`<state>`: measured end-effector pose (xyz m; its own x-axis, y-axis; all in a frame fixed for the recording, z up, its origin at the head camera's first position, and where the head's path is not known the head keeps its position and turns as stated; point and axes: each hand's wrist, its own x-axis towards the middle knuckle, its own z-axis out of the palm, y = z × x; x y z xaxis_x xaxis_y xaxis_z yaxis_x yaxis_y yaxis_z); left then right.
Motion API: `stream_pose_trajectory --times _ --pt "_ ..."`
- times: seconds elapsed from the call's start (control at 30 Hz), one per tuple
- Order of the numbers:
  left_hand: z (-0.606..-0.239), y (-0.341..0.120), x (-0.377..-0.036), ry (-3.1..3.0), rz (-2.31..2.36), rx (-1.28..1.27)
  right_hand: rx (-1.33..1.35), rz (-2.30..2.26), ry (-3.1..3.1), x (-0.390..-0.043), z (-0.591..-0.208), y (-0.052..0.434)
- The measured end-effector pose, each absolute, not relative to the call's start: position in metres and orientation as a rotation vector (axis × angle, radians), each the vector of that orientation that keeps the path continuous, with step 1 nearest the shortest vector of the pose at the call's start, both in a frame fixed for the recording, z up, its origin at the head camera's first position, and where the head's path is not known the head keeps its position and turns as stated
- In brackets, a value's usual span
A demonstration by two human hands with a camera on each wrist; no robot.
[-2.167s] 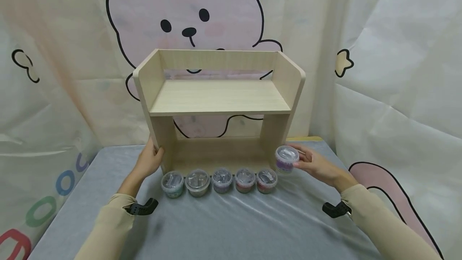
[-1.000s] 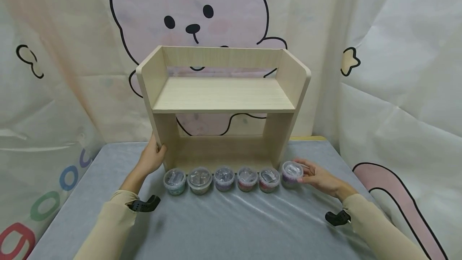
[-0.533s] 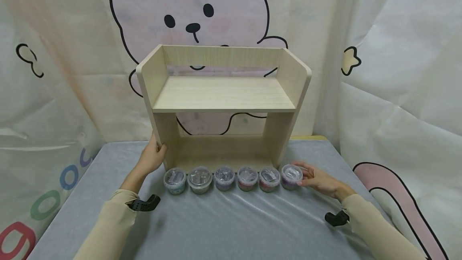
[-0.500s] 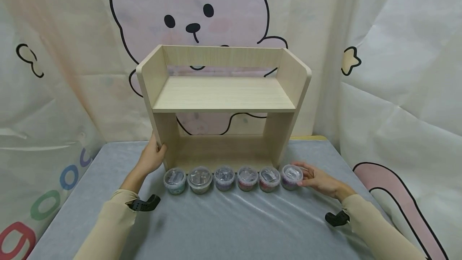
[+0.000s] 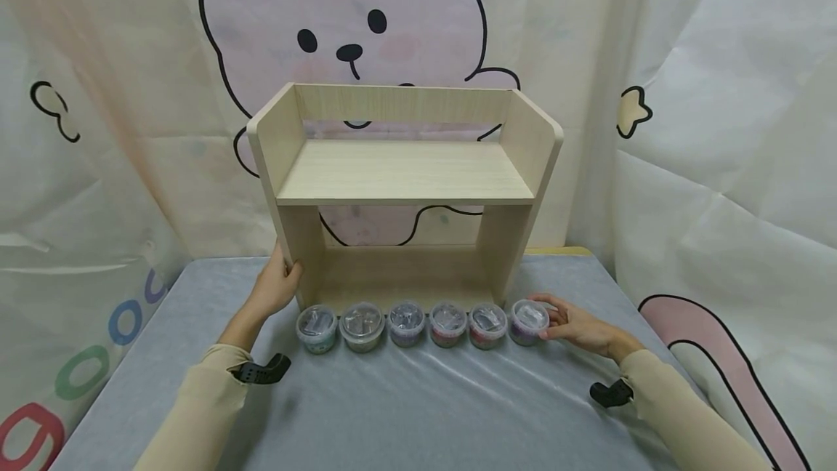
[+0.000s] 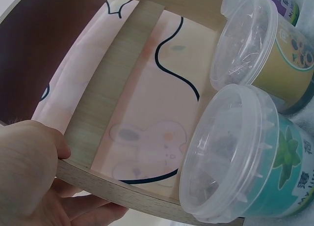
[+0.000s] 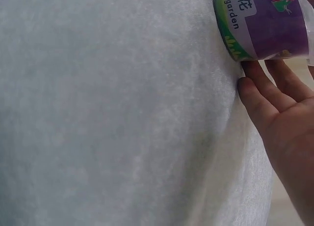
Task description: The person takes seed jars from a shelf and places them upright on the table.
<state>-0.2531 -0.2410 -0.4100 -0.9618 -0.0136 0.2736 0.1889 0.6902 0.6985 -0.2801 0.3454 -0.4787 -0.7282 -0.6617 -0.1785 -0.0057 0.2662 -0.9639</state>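
Note:
My left hand [image 5: 273, 288] grips the left side panel of a pale wooden shelf unit [image 5: 405, 173], thumb on the inside and fingers outside, as the left wrist view shows. At the shelf's front right corner, my right hand [image 5: 582, 327] has its thumb and forefinger around the right side of a purple-labelled plastic tub [image 5: 528, 322] with a clear lid. That tub stands on the cloth at the right end of a row. In the right wrist view its printed label [image 7: 274, 24] shows, with the other fingertips [image 7: 249, 83] low beside its base.
Several more lidded tubs line the shelf's front edge, among them a teal one [image 5: 317, 329], a yellow one [image 5: 362, 327] and a red one [image 5: 487, 325]. Blue-grey cloth [image 5: 418, 413] covers the table. Printed curtains [image 5: 713, 129] enclose the back and sides.
My right hand has lowered the purple tub from beside the shelf onto the cloth at the row's right end. Over the last half second little moves. The left hand keeps its grip.

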Motion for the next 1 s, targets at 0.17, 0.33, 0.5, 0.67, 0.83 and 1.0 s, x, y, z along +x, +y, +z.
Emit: stream_pose_trajectory --times 0.17,0.33,0.5,0.67,0.83,1.0 --pt "-0.411 -0.241 -0.253 -2.635 -1.131 -0.151 -0.628 -1.511 1.944 -0.282 -0.480 0.345" --pt "-0.413 -0.242 -0.253 -2.619 -1.146 -0.155 -0.638 -1.493 1.935 -0.283 -0.478 0.345" --pt "-0.413 -0.242 -0.253 -2.629 -1.151 -0.150 -0.618 -1.461 1.974 -0.284 -0.473 0.345" --pt "-0.411 -0.241 -0.252 -2.649 -1.164 -0.128 -0.575 -1.474 1.980 -0.282 -0.468 0.344" --pt "-0.410 -0.239 -0.252 -2.653 -1.206 -0.105 -0.485 -1.472 2.016 -0.281 -0.461 0.340" --pt "-0.408 -0.240 -0.247 -2.638 -1.269 -0.169 -0.471 -1.423 2.127 -0.277 -0.448 0.333"
